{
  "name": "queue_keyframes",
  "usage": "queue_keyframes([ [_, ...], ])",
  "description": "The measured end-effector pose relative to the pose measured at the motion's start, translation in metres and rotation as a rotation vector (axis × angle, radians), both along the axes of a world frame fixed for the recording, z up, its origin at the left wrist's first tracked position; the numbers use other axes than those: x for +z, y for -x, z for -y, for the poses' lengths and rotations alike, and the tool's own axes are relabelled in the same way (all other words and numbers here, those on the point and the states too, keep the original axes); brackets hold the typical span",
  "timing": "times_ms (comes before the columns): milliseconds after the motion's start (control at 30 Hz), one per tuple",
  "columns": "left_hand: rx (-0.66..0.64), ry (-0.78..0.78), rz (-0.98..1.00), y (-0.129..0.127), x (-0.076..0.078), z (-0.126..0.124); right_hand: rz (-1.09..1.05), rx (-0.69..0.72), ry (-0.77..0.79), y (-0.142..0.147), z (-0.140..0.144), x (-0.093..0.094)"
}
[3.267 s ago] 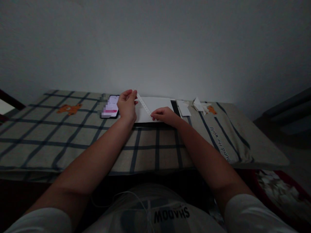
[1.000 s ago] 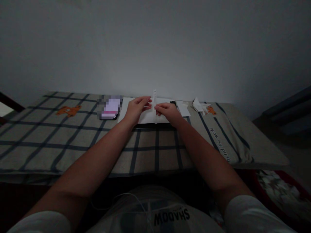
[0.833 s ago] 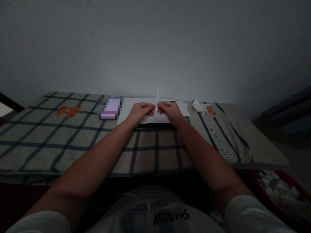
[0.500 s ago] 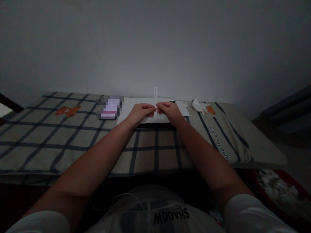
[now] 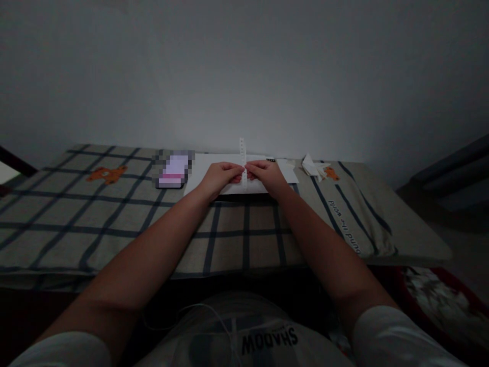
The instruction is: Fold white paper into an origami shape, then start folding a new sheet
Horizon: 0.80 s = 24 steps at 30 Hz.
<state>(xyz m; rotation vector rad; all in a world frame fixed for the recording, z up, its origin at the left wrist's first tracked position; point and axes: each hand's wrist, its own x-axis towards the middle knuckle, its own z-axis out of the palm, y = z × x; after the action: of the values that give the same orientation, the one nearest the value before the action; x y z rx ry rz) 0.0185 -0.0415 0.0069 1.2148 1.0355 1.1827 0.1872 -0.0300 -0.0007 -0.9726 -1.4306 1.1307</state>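
Note:
A narrow white paper strip with a row of punched holes stands nearly upright between my hands. My left hand and my right hand both pinch it at its middle, fingertips almost touching. The hands hover just above a white sheet of paper that lies flat on the far part of the checked cloth. The strip's lower end hangs down in front of the sheet.
A phone with a lit screen lies left of the sheet. Small white paper pieces and folded paper scraps lie to the right. A plain wall rises behind. A dark red bin with paper scraps sits low right.
The strip was held slanted with the hands apart; both hands have come together at its middle and it now stands nearly upright. Over the last half second it tilted slightly left.

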Motion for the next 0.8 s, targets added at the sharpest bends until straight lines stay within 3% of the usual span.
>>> queue_keyframes([
  [500,-0.027,0.056,0.018,-0.003,0.005,0.002,-0.019,0.094,-0.023,-0.001,-0.003,-0.004],
  [667,-0.045,0.149,0.111,-0.004,0.010,0.002,-0.006,0.048,-0.088,-0.002,-0.005,-0.005],
  [800,-0.038,0.137,0.104,-0.004,0.011,0.005,0.051,0.011,-0.156,-0.003,-0.007,-0.005],
])
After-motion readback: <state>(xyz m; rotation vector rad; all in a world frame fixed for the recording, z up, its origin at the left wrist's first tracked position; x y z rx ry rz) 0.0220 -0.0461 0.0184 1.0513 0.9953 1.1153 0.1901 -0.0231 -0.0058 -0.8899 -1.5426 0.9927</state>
